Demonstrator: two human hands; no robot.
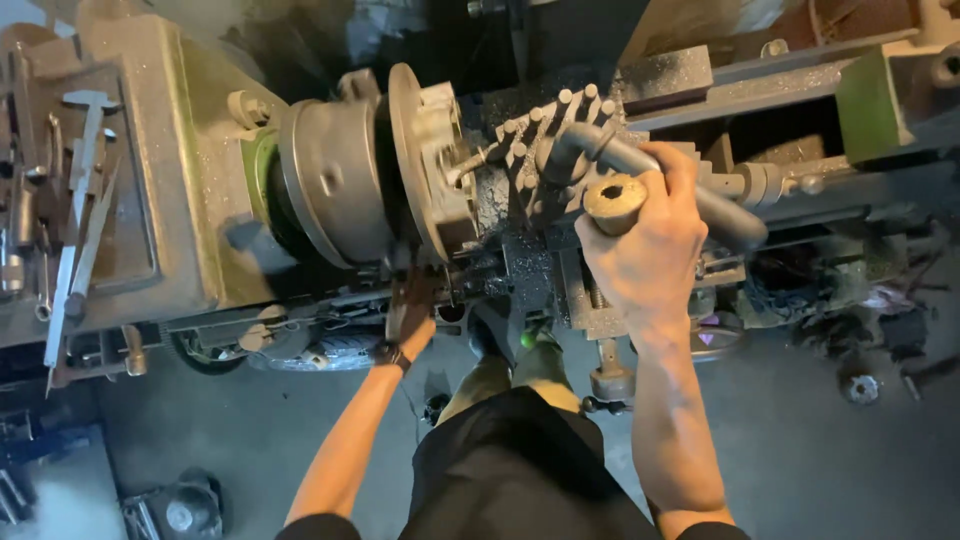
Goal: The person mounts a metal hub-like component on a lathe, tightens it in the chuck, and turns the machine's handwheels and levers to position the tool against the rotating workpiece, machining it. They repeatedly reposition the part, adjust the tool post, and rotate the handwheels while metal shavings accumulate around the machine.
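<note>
Metalworking workshop: worn lathe (200, 150) with chuck (425, 160), metal chips on carriage (520, 250), calipers (85, 140) and hand tools on headstock, grimy concrete floor (800, 440), scattered parts.

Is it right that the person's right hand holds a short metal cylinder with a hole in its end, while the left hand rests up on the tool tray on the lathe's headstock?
Not quite. In the head view the right hand does hold the cylinder, but the left hand is low, beneath the chuck, at the lathe's front, not on the tool tray.

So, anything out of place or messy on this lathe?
Dark metal shavings litter the lathe bed under the chuck. Otherwise nothing stands out: the right hand holds a short hollow cylinder, and the left hand reaches below the chuck.
</note>
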